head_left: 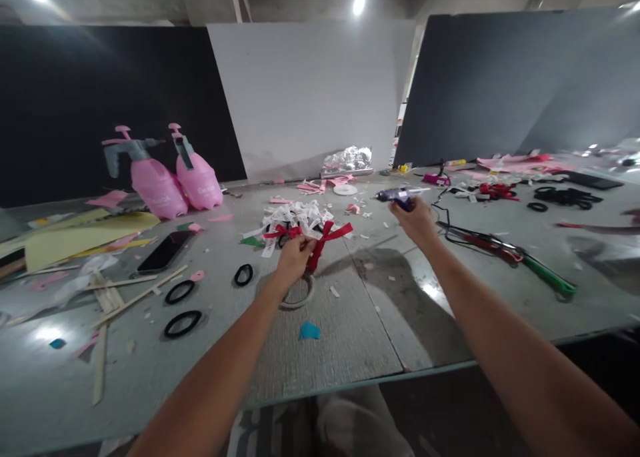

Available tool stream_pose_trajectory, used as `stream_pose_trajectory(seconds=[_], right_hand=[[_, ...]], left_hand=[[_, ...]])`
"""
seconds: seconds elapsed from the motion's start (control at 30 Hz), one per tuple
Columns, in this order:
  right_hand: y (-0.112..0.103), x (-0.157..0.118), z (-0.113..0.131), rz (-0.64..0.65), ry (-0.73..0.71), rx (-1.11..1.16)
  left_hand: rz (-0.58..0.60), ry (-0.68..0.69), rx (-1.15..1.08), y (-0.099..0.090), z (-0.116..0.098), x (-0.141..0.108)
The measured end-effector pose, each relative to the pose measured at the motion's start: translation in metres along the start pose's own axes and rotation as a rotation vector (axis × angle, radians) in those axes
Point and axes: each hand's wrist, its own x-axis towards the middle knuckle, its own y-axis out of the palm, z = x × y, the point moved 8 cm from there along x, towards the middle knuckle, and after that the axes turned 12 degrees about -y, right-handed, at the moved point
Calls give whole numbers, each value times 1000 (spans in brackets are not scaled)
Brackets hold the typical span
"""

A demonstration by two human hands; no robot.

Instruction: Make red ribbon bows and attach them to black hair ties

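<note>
My left hand (296, 257) pinches a red ribbon bow (327, 240) above the middle of the table. Just below that hand lies a roll of tape (300, 297), partly covered by it. Behind is a heap of white ribbon pieces (300, 215) with another red bow (283, 231) at its front. In my right hand (416, 218) is a purple glue gun (397, 195), its nozzle pointing left. A black hair tie (243, 275) rests left of my left hand, and a blue scrap (309, 331) lies nearer the table edge.
Two pink spray bottles (197, 180) stand at the back left, near a phone (166, 252) and wooden sticks (101, 360). Right of my right arm are scissors or pliers with a green handle (550, 277), a dark cord and black hair ties (567, 195). Crumpled foil (349, 159) sits at the back.
</note>
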Motion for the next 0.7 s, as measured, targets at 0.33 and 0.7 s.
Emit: stream_pose_trajectory(seconds=[0.33, 0.7], right_hand=[[47, -48, 100, -2, -257, 148], [63, -56, 107, 183, -282, -126]], left_hand=[[-262, 31, 294, -22, -3, -6], [-286, 29, 307, -23, 0, -5]])
